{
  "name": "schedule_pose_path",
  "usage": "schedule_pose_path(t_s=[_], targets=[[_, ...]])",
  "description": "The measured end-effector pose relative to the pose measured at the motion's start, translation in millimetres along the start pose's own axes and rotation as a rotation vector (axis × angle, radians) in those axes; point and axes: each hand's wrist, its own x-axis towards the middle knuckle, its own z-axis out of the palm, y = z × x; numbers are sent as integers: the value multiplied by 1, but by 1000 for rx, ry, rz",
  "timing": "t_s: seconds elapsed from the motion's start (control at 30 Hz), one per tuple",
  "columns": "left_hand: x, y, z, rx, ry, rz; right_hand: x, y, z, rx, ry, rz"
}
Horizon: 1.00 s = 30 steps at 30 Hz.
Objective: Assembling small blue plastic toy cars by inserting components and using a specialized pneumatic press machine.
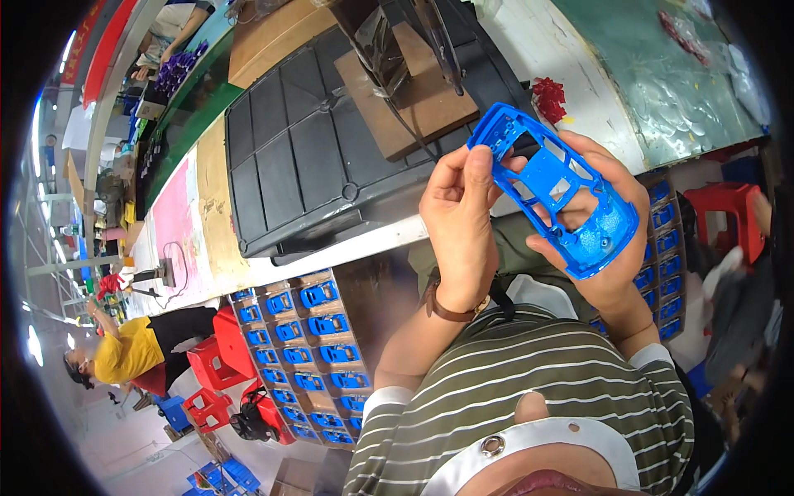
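Between my two hands is a blue plastic toy car body [542, 183], tilted, its hollow inside and window openings facing up toward me. My left hand [465, 202] pinches its far-left end, thumb on top. My right hand [616, 194] wraps around its right side and underneath, with fingers showing through the openings. Beyond the hands lies a black ribbed plastic lid or crate [289, 157] on the workbench. A brown board [447, 112] rests on it, under a dark metal stand [376, 50].
Trays of blue car bodies [298, 355] stand at my left, with more blue bodies [666, 248] at my right. Small red parts [548, 99] lie on the white bench top. Red stools [219, 351] and a person in yellow [128, 351] are farther left.
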Motion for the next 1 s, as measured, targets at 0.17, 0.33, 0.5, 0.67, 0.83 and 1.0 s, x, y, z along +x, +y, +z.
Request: schedule_pose_path(t_s=[0.17,0.33,0.5,0.67,0.83,1.0], targets=[[7,23,11,-167,-125,-254,36,-10,-7,-324,-63,-112],[20,23,4,-216,-112,-326,58,-16,-4,-399,-134,-153],[22,26,6,-244,-148,-306,72,-18,-3,-475,-148,-249],[23,31,11,-277,-132,-280,84,-21,-3,-496,-129,-331],[23,29,7,-313,-145,-276,81,-20,1,-459,-109,-250],[22,31,5,-339,-91,-311,85,-21,1,-454,-125,-242]])
